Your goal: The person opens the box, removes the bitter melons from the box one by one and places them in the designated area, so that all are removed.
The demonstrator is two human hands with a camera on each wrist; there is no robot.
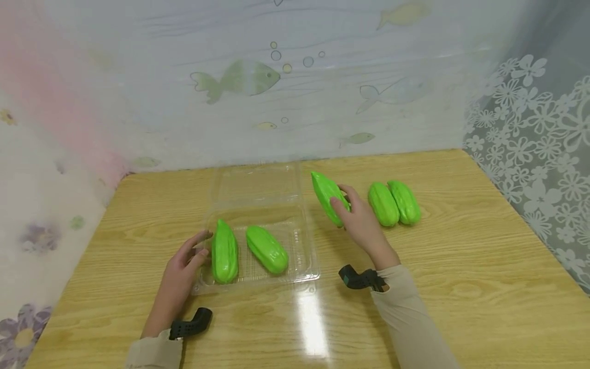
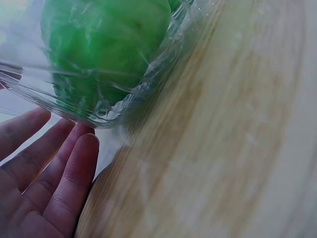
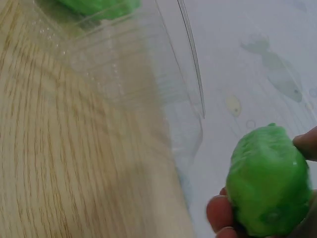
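My right hand (image 1: 364, 220) grips a bright green, ridged toy gourd (image 1: 328, 197) with a pointed tip, raised just right of a clear plastic clamshell box (image 1: 301, 246). In the right wrist view, the gourd (image 3: 270, 183) sits between thumb and fingers. The box lies with its lid (image 1: 255, 182) folded back. Inside are two similar gourds, one at the left side (image 1: 224, 253) and a slanted one (image 1: 267, 249) nearer the middle. My left hand (image 1: 184, 264) is at the box's left side; in the left wrist view its extended fingertips (image 2: 84, 148) touch the plastic wall.
Two more green gourds lie side by side, the left one (image 1: 383, 204) and the right one (image 1: 404, 202), on the wooden table (image 1: 461, 287) beyond my right hand. A wall (image 1: 322, 118) with fish drawings borders the back edge. A flower-patterned panel (image 1: 544, 133) stands at right.
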